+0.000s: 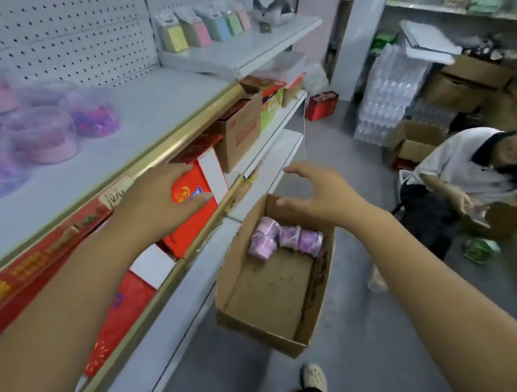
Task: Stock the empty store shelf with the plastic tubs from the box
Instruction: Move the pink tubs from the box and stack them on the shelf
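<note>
Both your hands are empty, fingers spread wide.
Reach your right hand (321, 198) down into the brown cardboard box (275, 288); grab one pink plastic tub (311, 241) gently.

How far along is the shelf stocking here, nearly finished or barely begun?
Well along, it seems. Several purple tubs already sit on the white shelf. Both hands are empty: the left hand hovers by the shelf edge, the right hand reaches open over the cardboard box. Only a small cluster of remaining tubs lies at the box's far end, so a few more trips look left.
</note>
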A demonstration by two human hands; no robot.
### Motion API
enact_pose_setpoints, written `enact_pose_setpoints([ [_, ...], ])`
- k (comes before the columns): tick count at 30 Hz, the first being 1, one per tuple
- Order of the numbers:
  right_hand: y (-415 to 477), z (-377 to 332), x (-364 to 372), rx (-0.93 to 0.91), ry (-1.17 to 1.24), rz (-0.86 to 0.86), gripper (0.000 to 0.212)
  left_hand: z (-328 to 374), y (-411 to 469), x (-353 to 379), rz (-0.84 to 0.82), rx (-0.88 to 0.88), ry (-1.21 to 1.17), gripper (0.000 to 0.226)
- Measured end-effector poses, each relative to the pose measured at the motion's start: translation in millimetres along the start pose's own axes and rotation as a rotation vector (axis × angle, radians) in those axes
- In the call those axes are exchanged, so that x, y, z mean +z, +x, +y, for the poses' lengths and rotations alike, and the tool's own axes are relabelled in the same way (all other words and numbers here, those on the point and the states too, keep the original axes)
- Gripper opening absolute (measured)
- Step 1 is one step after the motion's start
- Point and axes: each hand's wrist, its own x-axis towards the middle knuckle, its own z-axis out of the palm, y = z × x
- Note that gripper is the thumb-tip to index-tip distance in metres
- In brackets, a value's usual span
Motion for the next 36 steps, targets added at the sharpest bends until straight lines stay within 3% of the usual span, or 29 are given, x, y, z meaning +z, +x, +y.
enact_pose_setpoints([
  [6, -17.0, 111.9, -24.0, 0.144, -0.030, -0.126, 0.069, 76.9, 61.2, 92.0, -0.091, 0.034, -0.034, 0.072],
  [8, -15.5, 152.0, -34.0, 0.161, -0.037, -0.155, 0.066, 96.7, 79.1, 126.6, -0.114, 0.004, -0.052, 0.061],
  [11, -9.7, 210.0, -44.5, 0.178, -0.029, -0.202, 0.060, 119.9, 103.4, 180.0, -0.156, -0.046, -0.069, 0.065],
  [15, 1.5, 277.1, -39.2, 0.188, -0.041, -0.313, 0.067, 128.7, 116.0, 243.0, -0.256, -0.164, -0.127, 0.060],
  [18, 14.4, 306.9, -19.2, 0.203, -0.020, -0.400, 0.064, 121.7, 102.8, 270.7, -0.324, -0.238, -0.114, 0.064],
  [22, 39.6, 330.5, 18.3, 0.187, -0.007, -0.505, 0.067, 112.9, 91.5, 291.7, -0.327, -0.372, -0.038, 0.049],
  [32, 93.0, 353.1, 109.4, 0.325, 0.008, -0.643, 0.073, 37.8, 110.2, 351.2, -0.501, -0.408, -0.048, 0.067],
  [36, 121.9, 371.3, 160.7, 0.379, -0.007, -0.695, 0.079, 2.1, 118.1, 387.7, -0.566, -0.476, -0.042, 0.087],
])
